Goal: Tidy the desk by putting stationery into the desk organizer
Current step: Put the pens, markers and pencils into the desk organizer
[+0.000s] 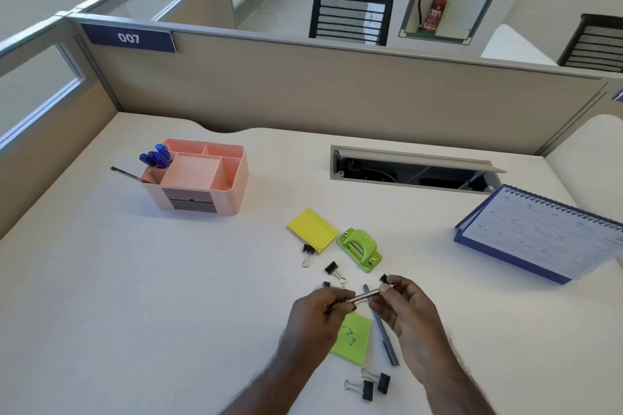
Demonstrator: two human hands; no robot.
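Observation:
Both hands hold one thin metallic pen (365,295) just above the desk: my left hand (317,317) pinches its near end, my right hand (404,307) its far end. The pink desk organizer (236,178) stands at the back left, with several blue pens (156,156) and a dark pencil (129,174) in its left compartment. Loose on the desk lie a yellow sticky pad (313,229), a green hole punch (360,249), a green sticky note (352,339), a grey-blue pen (382,333) and several black binder clips (332,269), two more clips (374,384) near me.
A blue spiral desk calendar (539,232) stands at the right. An open cable tray (411,170) is cut into the desk behind the stationery. A beige partition (337,91) bounds the far edge.

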